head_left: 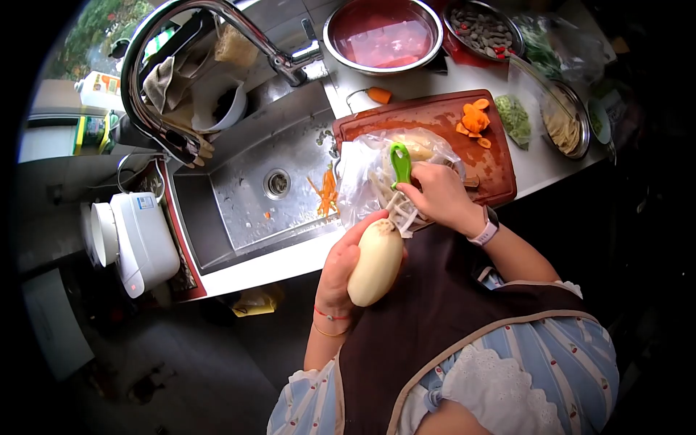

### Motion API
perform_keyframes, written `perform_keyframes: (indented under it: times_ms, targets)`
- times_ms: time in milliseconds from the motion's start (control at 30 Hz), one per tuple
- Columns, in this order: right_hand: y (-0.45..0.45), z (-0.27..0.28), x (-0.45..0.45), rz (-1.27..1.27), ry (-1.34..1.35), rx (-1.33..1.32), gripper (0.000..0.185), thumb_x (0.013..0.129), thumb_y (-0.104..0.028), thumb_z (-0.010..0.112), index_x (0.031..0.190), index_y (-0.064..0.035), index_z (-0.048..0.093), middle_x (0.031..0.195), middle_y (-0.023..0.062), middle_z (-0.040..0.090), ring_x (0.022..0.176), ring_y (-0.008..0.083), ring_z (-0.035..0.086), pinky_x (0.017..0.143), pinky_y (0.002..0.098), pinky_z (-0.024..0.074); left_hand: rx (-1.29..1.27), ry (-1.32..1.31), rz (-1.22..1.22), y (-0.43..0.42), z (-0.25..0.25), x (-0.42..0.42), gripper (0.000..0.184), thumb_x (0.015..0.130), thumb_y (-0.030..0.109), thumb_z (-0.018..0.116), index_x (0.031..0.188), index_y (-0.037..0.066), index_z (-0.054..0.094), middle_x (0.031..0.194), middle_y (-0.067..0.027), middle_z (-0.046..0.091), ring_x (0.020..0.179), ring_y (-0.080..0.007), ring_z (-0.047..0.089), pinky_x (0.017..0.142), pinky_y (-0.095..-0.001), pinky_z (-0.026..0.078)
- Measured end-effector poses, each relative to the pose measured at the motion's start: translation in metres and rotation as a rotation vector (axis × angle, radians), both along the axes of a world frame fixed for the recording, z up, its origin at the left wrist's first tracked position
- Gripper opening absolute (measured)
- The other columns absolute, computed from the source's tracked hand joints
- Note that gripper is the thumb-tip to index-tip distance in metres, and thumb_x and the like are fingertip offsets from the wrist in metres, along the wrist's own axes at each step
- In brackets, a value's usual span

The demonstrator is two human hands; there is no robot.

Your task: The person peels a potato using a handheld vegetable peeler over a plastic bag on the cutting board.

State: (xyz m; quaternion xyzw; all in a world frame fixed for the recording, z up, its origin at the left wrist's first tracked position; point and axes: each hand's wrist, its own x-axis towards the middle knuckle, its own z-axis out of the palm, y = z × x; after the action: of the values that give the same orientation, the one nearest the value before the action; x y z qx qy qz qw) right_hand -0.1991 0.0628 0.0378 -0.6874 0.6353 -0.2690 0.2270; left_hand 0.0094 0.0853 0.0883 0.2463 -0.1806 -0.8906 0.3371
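My left hand (339, 270) is wrapped round a pale, smooth lotus root (375, 264), held tilted in front of the counter edge with its brownish knotted end up. In my right hand (446, 194) is a peeler (400, 164) with a green handle; its blade end is close to the root's upper end, and whether it touches I cannot tell. Pale strips of peel (404, 214) hang around there. Behind them a clear plastic bag (357, 181) lies over the left part of the brown cutting board (499, 168), with another pale piece in it.
At left is the steel sink (239, 210) with orange peelings (326, 194) and a faucet (250, 32) arching over it. Carrot pieces (475, 118) lie on the board. Behind stand a water-filled basin (383, 36), a bowl of dark pieces (484, 30) and a bowl of pale strips (564, 130).
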Motion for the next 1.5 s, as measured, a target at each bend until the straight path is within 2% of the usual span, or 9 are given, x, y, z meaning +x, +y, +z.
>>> perform_keyframes:
  times_ms: [133, 267, 600, 867, 1000, 1067, 1200, 1400, 1500]
  targets:
    - [0.007, 0.025, -0.001, -0.176, -0.336, -0.085, 0.014, 0.077, -0.011, 0.071, 0.083, -0.0002, 0.064, 0.075, 0.0139, 0.063, 0.063, 0.0207, 0.062, 0.054, 0.0304, 0.0445, -0.140, -0.073, 0.008, -0.009, 0.005, -0.004, 0.069, 0.082, 0.043, 0.061, 0.126, -0.005, 0.041, 0.090, -0.0200, 0.059, 0.070, -0.0200, 0.059, 0.054, -0.0262, 0.049]
    - [0.023, 0.041, -0.024, -0.275, -0.328, -0.359, 0.011, 0.077, -0.007, 0.070, 0.082, 0.0011, 0.064, 0.077, 0.0085, 0.064, 0.063, 0.0130, 0.060, 0.056, 0.0248, 0.0454, -0.101, -0.174, -0.039, -0.030, -0.013, 0.001, 0.066, 0.079, 0.036, 0.070, 0.124, -0.005, 0.044, 0.111, -0.0112, 0.058, 0.098, -0.0178, 0.058, 0.086, -0.0289, 0.046]
    - [0.056, 0.039, -0.102, -0.764, -0.921, -0.241, 0.013, 0.087, -0.011, 0.063, 0.085, 0.0013, 0.058, 0.075, 0.0009, 0.060, 0.064, 0.0042, 0.053, 0.059, 0.0180, 0.0425, -1.414, -1.012, -0.379, -0.175, -0.058, -0.183, 0.055, 0.069, 0.023, 0.072, 0.111, 0.001, 0.044, 0.098, -0.0231, 0.058, 0.092, -0.0351, 0.058, 0.080, -0.0391, 0.047]
    - [0.071, 0.020, -0.117, -0.833, -0.932, -0.218, 0.014, 0.087, -0.012, 0.063, 0.084, 0.0003, 0.058, 0.073, 0.0003, 0.060, 0.063, 0.0043, 0.052, 0.059, 0.0187, 0.0421, -1.332, -1.134, -0.707, -0.194, -0.118, -0.242, 0.054, 0.071, 0.028, 0.071, 0.109, 0.001, 0.044, 0.098, -0.0253, 0.060, 0.095, -0.0383, 0.058, 0.080, -0.0423, 0.047]
    - [0.061, 0.031, -0.108, -0.711, -1.100, -0.207, 0.014, 0.087, -0.013, 0.062, 0.086, 0.0009, 0.059, 0.075, 0.0023, 0.061, 0.066, 0.0060, 0.055, 0.060, 0.0195, 0.0435, -1.537, -0.986, -0.672, -0.200, -0.133, -0.208, 0.057, 0.073, 0.030, 0.071, 0.115, 0.000, 0.047, 0.102, -0.0236, 0.060, 0.096, -0.0406, 0.057, 0.086, -0.0431, 0.045]
    - [0.059, 0.042, -0.098, -0.563, -1.113, -0.083, 0.012, 0.089, -0.012, 0.057, 0.091, -0.0004, 0.056, 0.077, 0.0045, 0.060, 0.069, 0.0090, 0.056, 0.061, 0.0204, 0.0450, -1.604, -0.938, -0.349, -0.194, -0.098, -0.179, 0.045, 0.082, 0.019, 0.066, 0.117, -0.003, 0.048, 0.108, -0.0165, 0.060, 0.100, -0.0250, 0.059, 0.085, -0.0342, 0.046]
    - [0.043, 0.041, -0.059, -0.128, -1.398, 0.255, 0.026, 0.094, -0.022, 0.050, 0.102, 0.0021, 0.055, 0.096, 0.0104, 0.062, 0.077, 0.0102, 0.058, 0.073, 0.0243, 0.0476, -0.975, -0.953, -0.349, -0.159, -0.021, -0.100, 0.022, 0.088, 0.012, 0.058, 0.103, -0.003, 0.058, 0.087, -0.0047, 0.063, 0.080, -0.0092, 0.058, 0.072, -0.0238, 0.047]
    - [0.018, -0.020, -0.013, -0.117, -1.320, 0.437, 0.028, 0.096, -0.019, 0.045, 0.107, 0.0033, 0.057, 0.105, 0.0085, 0.061, 0.091, 0.0132, 0.059, 0.082, 0.0264, 0.0452, -1.430, -1.177, -0.455, -0.061, -0.060, -0.037, 0.016, 0.083, 0.013, 0.057, 0.094, 0.002, 0.059, 0.073, -0.0150, 0.060, 0.072, -0.0279, 0.062, 0.066, -0.0382, 0.047]
    - [0.012, -0.041, -0.019, -0.088, -0.791, 0.289, 0.023, 0.093, -0.019, 0.048, 0.091, 0.0024, 0.057, 0.087, 0.0156, 0.062, 0.080, 0.0251, 0.061, 0.072, 0.0358, 0.0472, -1.640, -1.509, -0.625, -0.055, -0.086, -0.018, 0.027, 0.081, 0.025, 0.061, 0.099, 0.006, 0.057, 0.087, -0.0142, 0.060, 0.072, -0.0268, 0.062, 0.063, -0.0384, 0.047]
